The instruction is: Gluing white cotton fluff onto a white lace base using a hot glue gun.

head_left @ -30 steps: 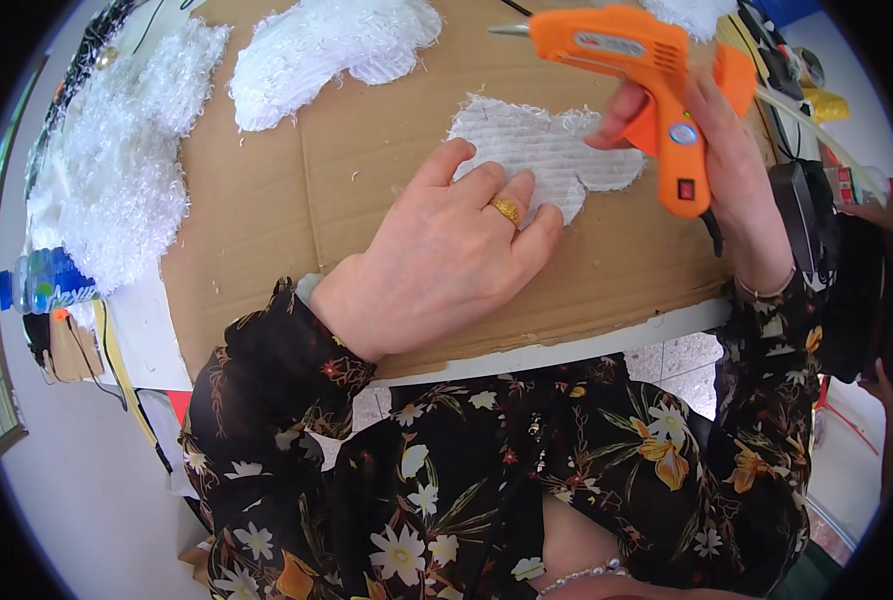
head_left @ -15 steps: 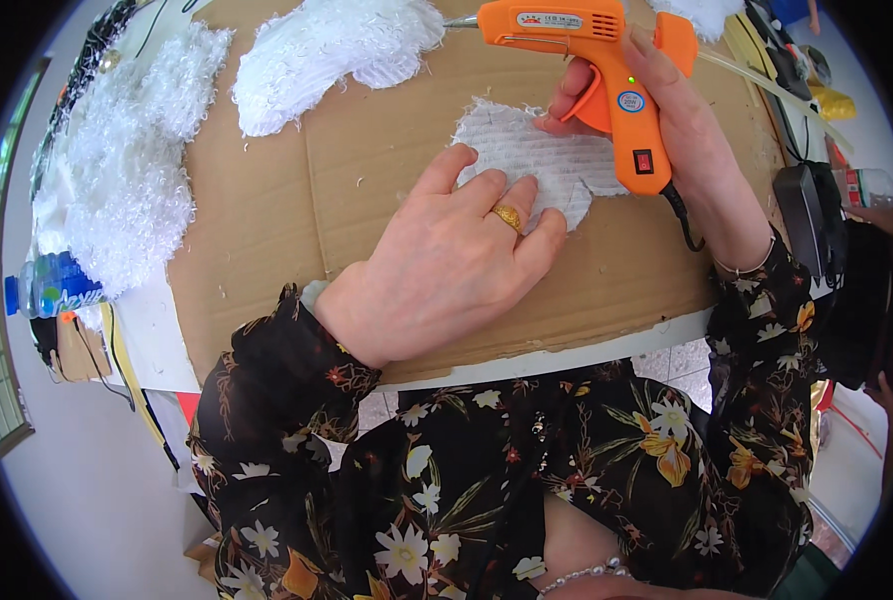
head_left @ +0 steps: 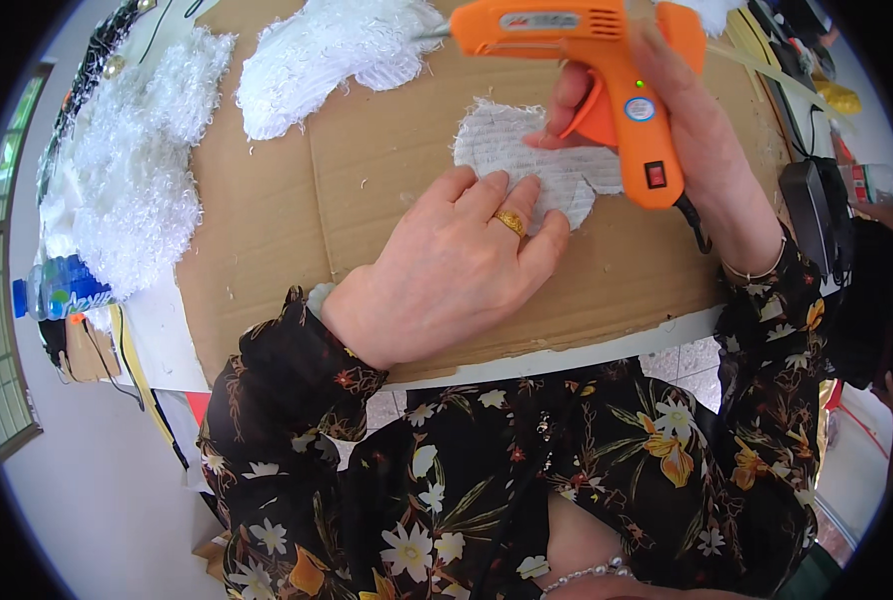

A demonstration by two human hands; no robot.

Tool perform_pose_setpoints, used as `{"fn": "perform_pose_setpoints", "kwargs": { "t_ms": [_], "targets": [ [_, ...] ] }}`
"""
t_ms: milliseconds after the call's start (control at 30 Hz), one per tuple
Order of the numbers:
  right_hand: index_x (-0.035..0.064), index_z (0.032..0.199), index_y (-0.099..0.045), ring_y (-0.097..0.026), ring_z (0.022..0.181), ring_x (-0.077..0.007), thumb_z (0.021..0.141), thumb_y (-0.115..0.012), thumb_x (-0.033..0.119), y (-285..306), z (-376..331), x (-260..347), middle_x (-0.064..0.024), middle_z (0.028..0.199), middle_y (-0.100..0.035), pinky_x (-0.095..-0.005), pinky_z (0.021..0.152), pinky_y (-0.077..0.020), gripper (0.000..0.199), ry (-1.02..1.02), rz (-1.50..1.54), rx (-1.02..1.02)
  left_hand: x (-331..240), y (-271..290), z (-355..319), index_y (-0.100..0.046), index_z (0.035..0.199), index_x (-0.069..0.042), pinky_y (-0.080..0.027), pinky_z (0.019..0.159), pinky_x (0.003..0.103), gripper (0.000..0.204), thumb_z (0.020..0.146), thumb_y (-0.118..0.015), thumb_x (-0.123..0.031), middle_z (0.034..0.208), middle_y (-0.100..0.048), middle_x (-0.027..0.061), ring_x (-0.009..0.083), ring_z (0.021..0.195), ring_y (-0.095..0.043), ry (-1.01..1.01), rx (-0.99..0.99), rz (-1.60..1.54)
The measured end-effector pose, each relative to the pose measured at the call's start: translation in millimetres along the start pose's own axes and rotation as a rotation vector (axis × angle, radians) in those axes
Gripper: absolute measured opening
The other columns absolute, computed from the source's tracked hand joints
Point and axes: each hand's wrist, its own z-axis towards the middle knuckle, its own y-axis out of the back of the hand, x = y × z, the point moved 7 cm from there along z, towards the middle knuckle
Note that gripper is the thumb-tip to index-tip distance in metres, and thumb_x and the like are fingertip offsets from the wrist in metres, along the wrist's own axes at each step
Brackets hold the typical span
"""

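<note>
A small white ribbed fabric piece with frayed edges lies on the cardboard. My left hand, with a gold ring on one finger, rests across its near left part. The fingers are spread and bent, their tips pressing down on the fabric; the thumb is hidden. My right hand grips an orange glue gun by its handle, index finger around the trigger. The gun is raised above the fabric's right end, its nozzle pointing left. A small green light shows on its side, and a translucent glue stick sticks out behind.
Brown cardboard covers the table. A white fluffy piece lies beyond my hands, and a shaggy white heap at the left. A plastic bottle is at the left edge. A black box-shaped object stands at the right.
The glue gun has shifted a little left and nearer to me, with its handle lower. My left index finger has drawn in slightly on the fabric.
</note>
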Motion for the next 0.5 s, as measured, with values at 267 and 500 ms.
{"fn": "perform_pose_setpoints", "kwargs": {
  "t_ms": [267,500],
  "targets": [
    [-0.0036,0.113,-0.053,-0.066,0.086,-0.026,0.1,-0.038,0.049,11,12,-8,-0.0132,0.095,-0.062,-0.0416,0.085,-0.0528,0.056,-0.139,-0.093,-0.225,-3,2,2,-0.059,0.1,-0.002,-0.045,0.073,0.034,0.033,0.075,-0.063,-0.024,0.093,-0.064,0.0166,0.023,0.081,-0.059,-0.054,-0.148,-0.02],
    [-0.0027,0.111,-0.055,-0.066,0.086,-0.0251,0.099,-0.039,0.05,15,8,4,-0.0128,0.092,-0.063,-0.0356,0.078,-0.0548,0.056,-0.153,-0.17,-0.318,-4,4,1,-0.059,0.1,-0.003,-0.045,0.076,0.036,0.039,0.074,-0.067,-0.031,0.093,-0.063,0.0153,0.0235,0.081,-0.059,-0.055,-0.121,-0.021]
  ]
}}
